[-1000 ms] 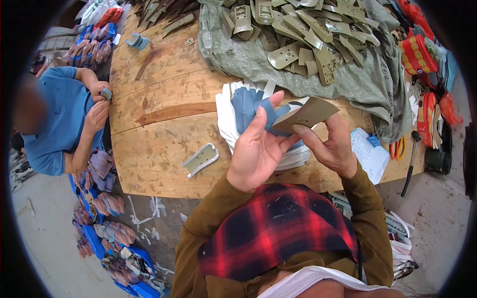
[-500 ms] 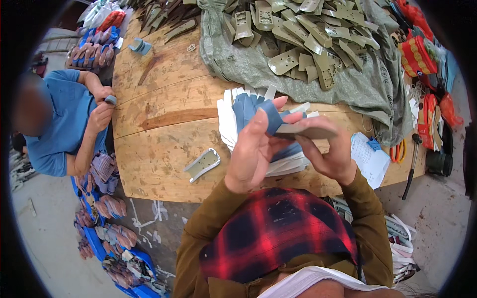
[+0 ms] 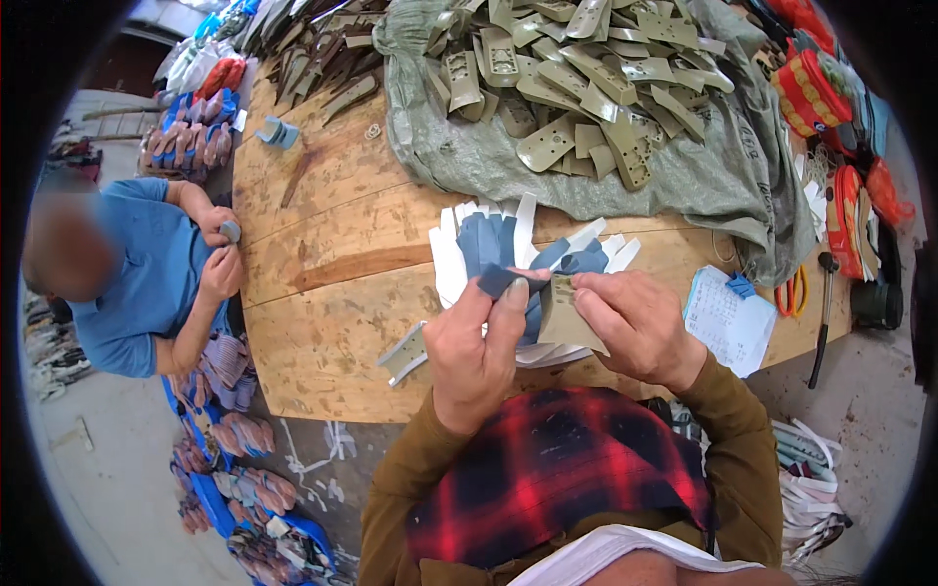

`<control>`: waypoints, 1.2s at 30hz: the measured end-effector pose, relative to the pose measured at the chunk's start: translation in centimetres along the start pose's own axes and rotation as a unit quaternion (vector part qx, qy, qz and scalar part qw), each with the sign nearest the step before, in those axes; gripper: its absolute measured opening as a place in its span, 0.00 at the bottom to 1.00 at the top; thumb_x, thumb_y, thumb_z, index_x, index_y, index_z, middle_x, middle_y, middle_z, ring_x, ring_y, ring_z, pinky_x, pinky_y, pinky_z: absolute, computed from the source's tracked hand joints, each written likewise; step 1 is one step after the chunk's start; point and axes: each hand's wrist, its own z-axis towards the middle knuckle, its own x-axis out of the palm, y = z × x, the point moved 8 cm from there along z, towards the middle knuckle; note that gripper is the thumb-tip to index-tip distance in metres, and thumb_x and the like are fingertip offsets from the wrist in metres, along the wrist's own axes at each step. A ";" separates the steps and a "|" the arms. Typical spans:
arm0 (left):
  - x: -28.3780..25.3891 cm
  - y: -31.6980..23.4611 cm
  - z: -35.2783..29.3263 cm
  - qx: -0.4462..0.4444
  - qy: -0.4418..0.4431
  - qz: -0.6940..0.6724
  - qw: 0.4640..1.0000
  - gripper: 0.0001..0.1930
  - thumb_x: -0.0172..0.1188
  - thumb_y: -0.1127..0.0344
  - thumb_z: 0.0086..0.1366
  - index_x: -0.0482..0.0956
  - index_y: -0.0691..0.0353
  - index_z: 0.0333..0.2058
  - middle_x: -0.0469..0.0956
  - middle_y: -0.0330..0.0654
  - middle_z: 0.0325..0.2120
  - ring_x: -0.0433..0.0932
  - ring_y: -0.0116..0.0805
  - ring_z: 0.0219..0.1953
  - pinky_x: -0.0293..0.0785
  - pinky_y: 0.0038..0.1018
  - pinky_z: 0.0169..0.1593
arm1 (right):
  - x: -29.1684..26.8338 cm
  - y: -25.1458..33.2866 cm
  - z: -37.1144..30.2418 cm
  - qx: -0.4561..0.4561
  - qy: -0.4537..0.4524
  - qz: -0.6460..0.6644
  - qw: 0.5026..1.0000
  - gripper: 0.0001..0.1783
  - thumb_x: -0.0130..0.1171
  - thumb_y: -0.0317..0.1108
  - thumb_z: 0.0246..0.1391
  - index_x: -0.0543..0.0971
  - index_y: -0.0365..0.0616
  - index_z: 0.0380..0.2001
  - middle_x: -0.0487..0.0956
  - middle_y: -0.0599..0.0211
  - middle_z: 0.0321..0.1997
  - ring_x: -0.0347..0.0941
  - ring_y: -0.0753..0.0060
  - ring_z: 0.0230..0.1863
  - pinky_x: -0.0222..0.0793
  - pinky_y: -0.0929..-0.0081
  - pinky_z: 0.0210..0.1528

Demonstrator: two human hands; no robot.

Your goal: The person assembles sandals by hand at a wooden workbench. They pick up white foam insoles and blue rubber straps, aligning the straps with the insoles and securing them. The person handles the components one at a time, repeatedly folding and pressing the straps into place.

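While the left hand [image 3: 474, 366] pinches a blue strip [image 3: 496, 282] with its fingers, the right hand [image 3: 640, 330] grasps with its fingers an olive plate [image 3: 567, 322] (both are above the counter's [image 3: 318, 337] near side), close to white strips [image 3: 448, 269].

A thin, curved olive-coloured piece [image 3: 564, 320], with small holes near its upper end, is held up at the middle of the view, its lower edge slanting down rightward. At its upper left, a folded dark blue strip [image 3: 500, 281] meets it, the join partly hidden.
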 end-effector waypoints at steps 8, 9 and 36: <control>0.6 -1.1 -0.8 -0.025 0.007 -0.036 0.999 0.12 0.49 0.72 0.73 0.78 0.74 0.45 0.83 0.52 0.41 0.81 0.33 0.42 0.74 0.27 0.49 | 0.5 -0.5 -0.1 0.028 -0.012 -0.023 0.999 0.18 0.61 0.27 0.44 0.75 0.38 0.42 0.78 0.56 0.40 0.78 0.61 0.35 0.76 0.69 0.35; 0.7 -1.3 -0.8 -0.038 0.012 -0.039 0.998 0.14 0.46 0.71 0.74 0.77 0.77 0.45 0.82 0.54 0.42 0.80 0.35 0.46 0.73 0.29 0.53 | 0.5 -0.5 0.0 0.033 -0.012 -0.023 0.999 0.17 0.61 0.27 0.45 0.75 0.38 0.42 0.78 0.57 0.40 0.78 0.62 0.35 0.76 0.69 0.35; 2.3 3.0 1.1 -0.070 0.026 -0.311 0.947 0.09 0.61 0.68 0.68 0.81 0.69 0.40 0.74 0.35 0.37 0.70 0.22 0.36 0.65 0.20 0.40 | 1.8 -2.7 1.3 0.340 0.070 0.403 0.847 0.24 0.59 0.29 0.53 0.70 0.36 0.54 0.78 0.54 0.30 0.76 0.56 0.29 0.71 0.65 0.33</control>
